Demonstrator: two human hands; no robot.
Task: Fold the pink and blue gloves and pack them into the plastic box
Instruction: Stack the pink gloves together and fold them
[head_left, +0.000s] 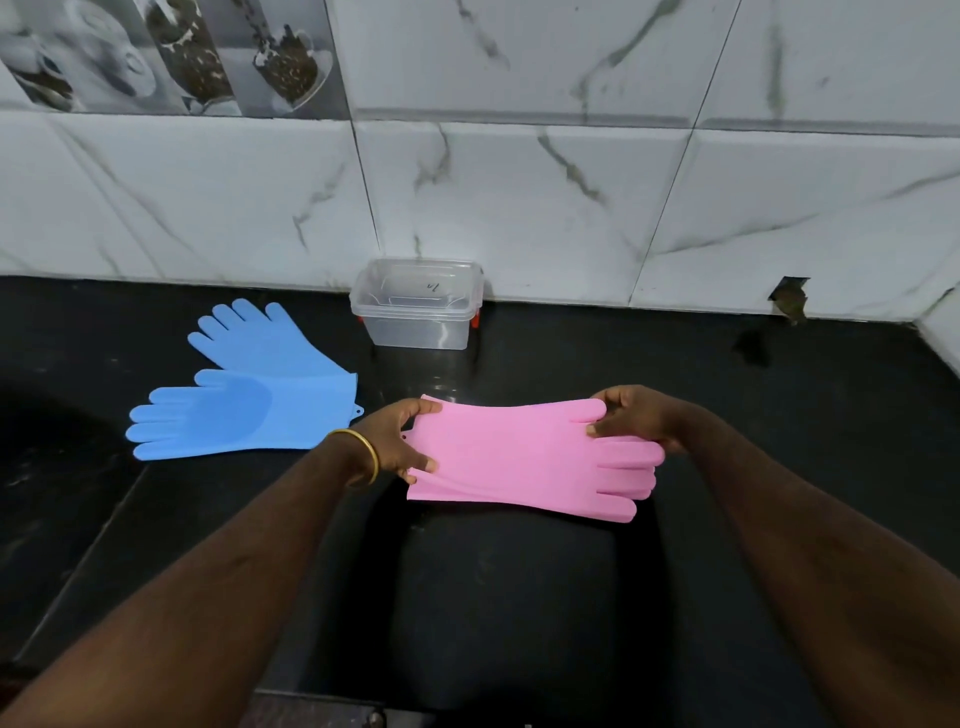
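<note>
The pink gloves (524, 457) are stacked one on the other, cuffs to the left and fingers to the right, over the black counter. My left hand (397, 441) pinches the cuff end. My right hand (636, 418) grips the glove at the thumb and upper fingers. Two blue gloves (249, 384) lie flat on the counter to the left, overlapping at the cuffs, fingers pointing left. The clear plastic box (415, 304) stands against the wall behind, with its lid on it.
A black counter (779, 395) runs below a white marble-tiled wall (571, 197). A chipped hole in the wall (789, 299) sits at the right. A dark rounded shape at the left edge may be a sink.
</note>
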